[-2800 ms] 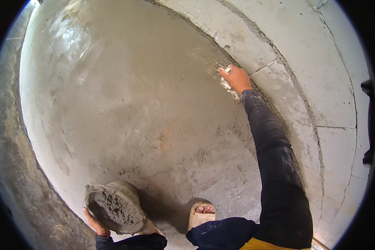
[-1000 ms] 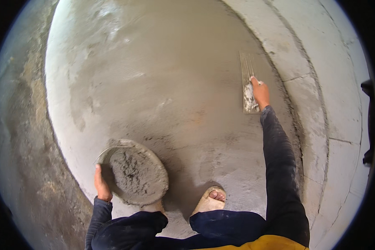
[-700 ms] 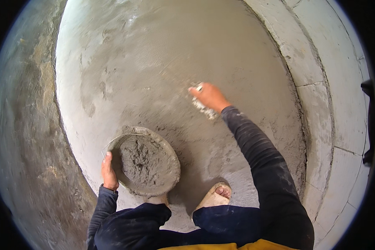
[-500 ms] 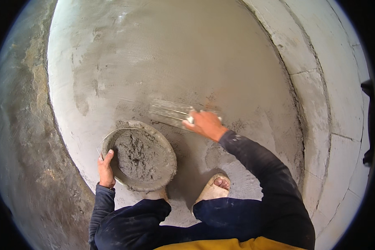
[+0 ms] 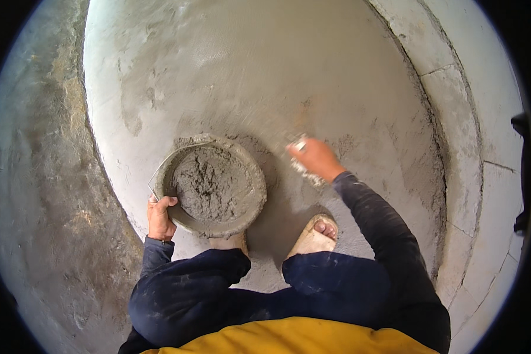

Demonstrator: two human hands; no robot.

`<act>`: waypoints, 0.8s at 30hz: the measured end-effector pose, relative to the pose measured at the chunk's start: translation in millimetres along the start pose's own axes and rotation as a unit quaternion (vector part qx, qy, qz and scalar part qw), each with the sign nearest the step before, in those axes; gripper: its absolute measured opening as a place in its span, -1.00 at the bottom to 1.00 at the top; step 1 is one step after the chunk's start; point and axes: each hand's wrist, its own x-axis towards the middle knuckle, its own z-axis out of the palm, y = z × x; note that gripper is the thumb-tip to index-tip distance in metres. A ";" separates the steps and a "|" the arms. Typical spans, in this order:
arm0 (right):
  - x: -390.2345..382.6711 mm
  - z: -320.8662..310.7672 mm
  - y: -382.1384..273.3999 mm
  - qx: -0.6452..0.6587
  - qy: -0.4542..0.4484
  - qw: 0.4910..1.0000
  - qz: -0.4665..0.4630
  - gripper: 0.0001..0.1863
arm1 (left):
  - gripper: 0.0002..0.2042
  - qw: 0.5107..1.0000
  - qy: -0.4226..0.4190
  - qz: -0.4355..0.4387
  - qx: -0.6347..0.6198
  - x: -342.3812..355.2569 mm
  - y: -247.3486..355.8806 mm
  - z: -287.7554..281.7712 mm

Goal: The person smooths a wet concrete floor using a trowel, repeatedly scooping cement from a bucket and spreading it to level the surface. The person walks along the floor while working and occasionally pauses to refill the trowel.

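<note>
Right hand (image 5: 318, 161), gripping the trowel (image 5: 305, 171), has swung to mid-frame, apparently smoothing nearer the bucket (image 5: 258, 197), which the left hand (image 5: 160, 218) pinches.

Right hand (image 5: 315, 159): back from the pale blocks (image 5: 457, 109), now nearer the left hand (image 5: 161, 218).
Trowel (image 5: 305, 170): carried along beneath the right grip, its blade now blurred.
Right arm (image 5: 380, 218): less stretched.
Bucket (image 5: 257, 187): rim now under the left grip's bent thumb.
</note>
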 end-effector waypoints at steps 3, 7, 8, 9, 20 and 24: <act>-33.5 29.2 -16.7 -0.142 -0.107 0.982 -0.056 -0.36 | -0.50 0.998 -0.034 0.050 0.005 -3.7 6.1 -15.6; -56.6 4.8 28.7 -0.233 -0.073 0.967 -0.078 -0.37 | -0.54 0.998 0.053 0.034 0.024 1.7 15.1 -53.9; -49.6 -8.5 43.5 -0.259 -0.008 0.965 -0.047 -0.35 | -0.55 0.997 0.070 0.015 0.023 3.4 15.0 -64.7; -37.7 -23.8 56.8 -0.281 0.053 0.958 -0.010 -0.33 | -0.56 0.992 0.119 -0.012 0.029 5.3 11.4 -73.5; 23.4 43.6 -59.8 -0.075 -0.085 0.991 -0.066 -0.42 | -0.63 0.992 0.094 -0.082 0.028 27.9 -6.1 -111.8; -7.6 42.1 -25.7 -0.121 0.014 0.991 -0.061 -0.37 | -0.42 0.996 0.004 -0.067 -0.058 14.8 -10.9 -119.1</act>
